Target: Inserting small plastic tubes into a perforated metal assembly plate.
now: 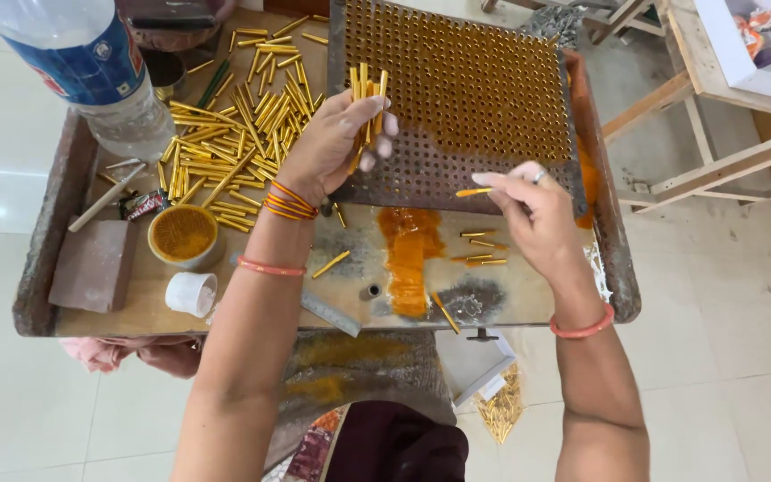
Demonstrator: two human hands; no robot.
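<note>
Loading step judged in hand: single thin golden tube (474, 192) pinched in right hand (537, 219) at lower edge of perforated metal plate (421, 183). Bundle of golden tubes (368, 89) clutched in left hand (332, 147) over plate. Next move judged: precise alignment with empty hole.

Left hand (332, 147) clenched (fingers curled), right hand (528, 214) in pinch grip.

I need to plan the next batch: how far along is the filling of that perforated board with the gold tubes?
Done: most of the perforated board holds tubes. In hand: the left hand grips a bunch of gold tubes; the right hand pinches a single tube. Left: the empty near rows and the loose pile.
</note>
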